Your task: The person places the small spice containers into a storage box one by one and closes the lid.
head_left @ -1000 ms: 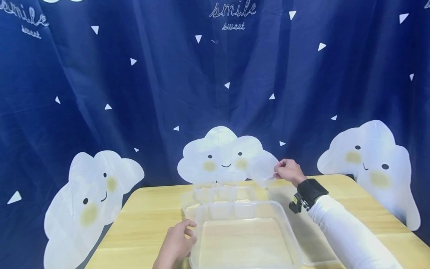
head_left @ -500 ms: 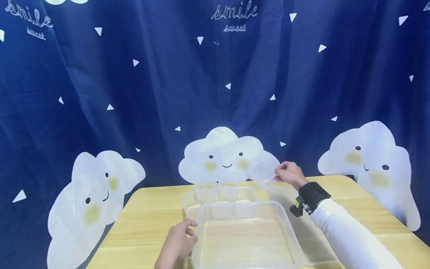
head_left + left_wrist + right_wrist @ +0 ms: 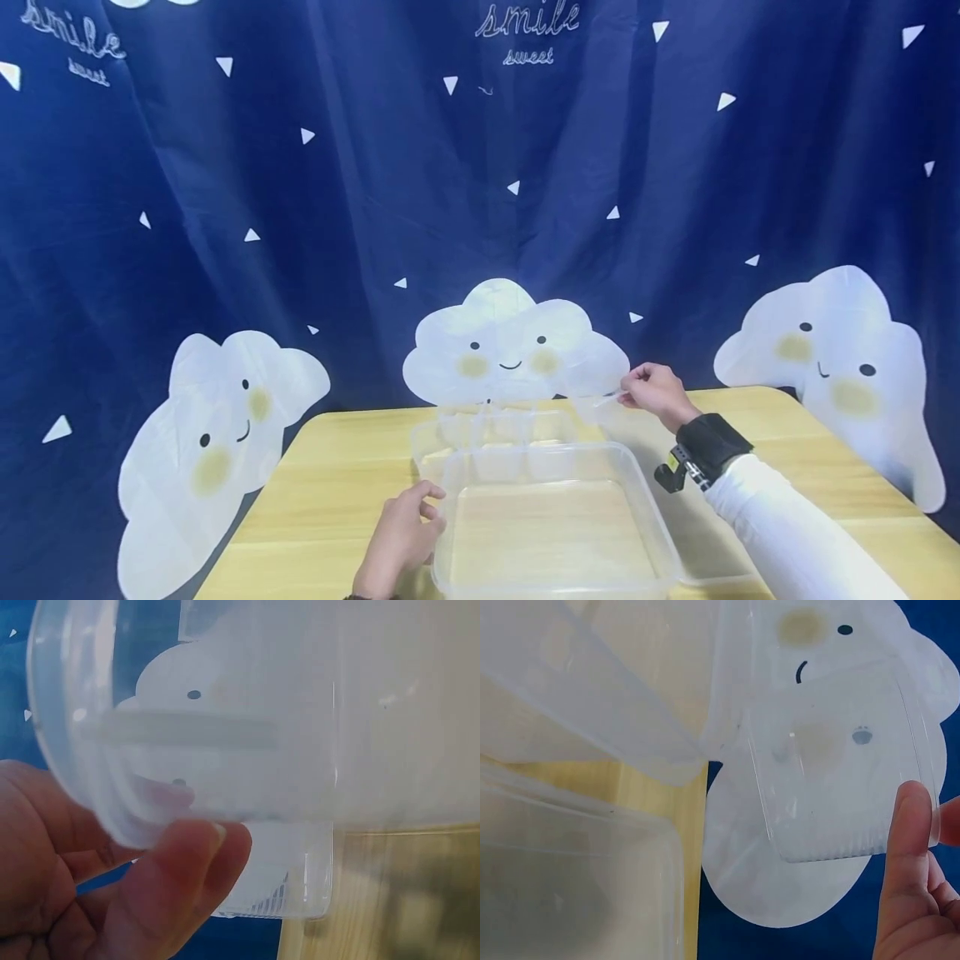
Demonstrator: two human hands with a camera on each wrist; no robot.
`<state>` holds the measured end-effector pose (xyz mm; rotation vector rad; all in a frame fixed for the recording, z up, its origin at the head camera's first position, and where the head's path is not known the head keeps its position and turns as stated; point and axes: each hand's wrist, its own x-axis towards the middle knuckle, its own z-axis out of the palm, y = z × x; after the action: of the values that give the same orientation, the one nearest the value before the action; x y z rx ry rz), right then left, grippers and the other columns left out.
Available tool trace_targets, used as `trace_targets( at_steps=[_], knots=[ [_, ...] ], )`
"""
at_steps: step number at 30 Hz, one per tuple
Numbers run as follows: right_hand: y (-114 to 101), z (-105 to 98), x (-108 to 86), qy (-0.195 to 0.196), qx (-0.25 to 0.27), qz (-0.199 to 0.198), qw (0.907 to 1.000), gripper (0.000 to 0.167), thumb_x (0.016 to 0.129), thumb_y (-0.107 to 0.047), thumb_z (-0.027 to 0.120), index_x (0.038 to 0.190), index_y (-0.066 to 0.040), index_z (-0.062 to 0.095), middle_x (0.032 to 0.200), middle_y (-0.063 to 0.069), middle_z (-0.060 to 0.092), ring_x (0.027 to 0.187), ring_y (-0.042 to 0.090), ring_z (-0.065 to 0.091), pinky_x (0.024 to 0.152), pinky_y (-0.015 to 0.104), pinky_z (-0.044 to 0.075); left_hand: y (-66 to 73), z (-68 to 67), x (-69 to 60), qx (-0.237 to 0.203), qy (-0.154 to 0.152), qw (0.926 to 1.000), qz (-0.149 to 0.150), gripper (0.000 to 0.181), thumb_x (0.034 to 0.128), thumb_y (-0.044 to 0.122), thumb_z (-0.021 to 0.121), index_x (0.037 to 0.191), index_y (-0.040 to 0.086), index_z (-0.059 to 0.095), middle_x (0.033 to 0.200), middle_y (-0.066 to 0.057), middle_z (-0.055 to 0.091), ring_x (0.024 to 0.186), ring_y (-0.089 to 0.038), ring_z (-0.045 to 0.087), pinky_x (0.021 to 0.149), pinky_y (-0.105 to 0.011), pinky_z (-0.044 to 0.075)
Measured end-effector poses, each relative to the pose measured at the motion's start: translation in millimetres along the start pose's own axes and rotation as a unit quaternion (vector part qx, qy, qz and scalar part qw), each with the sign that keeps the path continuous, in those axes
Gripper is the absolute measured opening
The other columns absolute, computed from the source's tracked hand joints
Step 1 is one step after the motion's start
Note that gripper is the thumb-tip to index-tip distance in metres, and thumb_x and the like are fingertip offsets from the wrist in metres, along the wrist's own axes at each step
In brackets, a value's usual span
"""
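Right wrist view: pinching a small clear plastic piece by one edge with the right grip, holding it up off the surface, out to the left of the thumb. Hard to trace in the head view, being see-through before a white printed cloud.

Back from the right grip, wrapped round the wrist with a black strap and a small black camera mount, then covered by a white sleeve. Below that forearm, lying on the surface and partly hidden by it: a large flat clear panel.

Left of the right grip, grouped behind a large clear container and partly screened by its far wall: small clear tubs. Nearer the person, touching the large container's left side with the left grip, loosely bent and slightly parted at the fingers. Blocked across much of the left wrist view by cloudy plastic.

Beyond both grips, closed off by a dark blue curtain.

Compared with half a second ago: tilted closer to edge-on in the right grip, showing thinner from the head; otherwise much the same, left grip included.
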<state>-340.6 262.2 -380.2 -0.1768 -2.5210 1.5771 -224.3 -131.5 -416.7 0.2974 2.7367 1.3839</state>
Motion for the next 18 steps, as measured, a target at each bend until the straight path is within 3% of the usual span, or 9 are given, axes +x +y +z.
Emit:
trace_targets(
  at_steps=[9, 18],
  knots=[
    [0, -2, -9.0, 0.003, 0.008, -0.005, 1.0, 0.019, 0.088, -0.01, 0.057, 0.099, 0.006, 0.056, 0.09, 0.014, 0.064, 0.073, 0.012, 0.066, 0.073, 0.028, 0.059, 0.9, 1.8, -0.1, -0.002, -0.004, 0.9999, -0.013, 0.032, 0.0859, -0.002, 0.062, 0.118, -0.003, 0.057, 0.093, -0.013, 0.063, 0.052, -0.019, 0.061, 0.045, -0.029, 0.054],
    [-7, -2, -15.9, 0.006, 0.018, -0.008, 0.9998, 0.02, 0.089, -0.009, 0.056, 0.101, 0.006, 0.055, 0.09, 0.013, 0.064, 0.073, 0.011, 0.066, 0.073, 0.026, 0.059, 1.8, 0.9, -0.2, 0.001, 0.001, 1.0, -0.004, 0.032, 0.0854, -0.002, 0.063, 0.117, -0.003, 0.058, 0.093, -0.014, 0.063, 0.053, -0.021, 0.063, 0.045, -0.029, 0.055]
  ],
)
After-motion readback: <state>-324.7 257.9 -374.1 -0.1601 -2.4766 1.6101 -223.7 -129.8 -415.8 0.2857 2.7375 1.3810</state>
